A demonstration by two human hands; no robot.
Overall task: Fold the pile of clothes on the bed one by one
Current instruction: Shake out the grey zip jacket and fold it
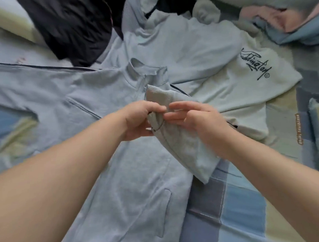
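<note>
Bare blue, grey and cream patchwork bedspread [232, 205] shows at the lower right between the forearms, and again at the far left edge. A light grey zip-front jacket [120, 168] lies flat across the centre and left. A heaped black garment [68, 27] blocks the upper left, and crumpled pink and blue clothes [286, 22] block the upper right. A pale T-shirt with black script print [217, 72] covers the right. The left hand [138, 120] and right hand [191, 119] meet mid-jacket, gripping its grey ribbed-cuff sleeve [161, 95].
</note>
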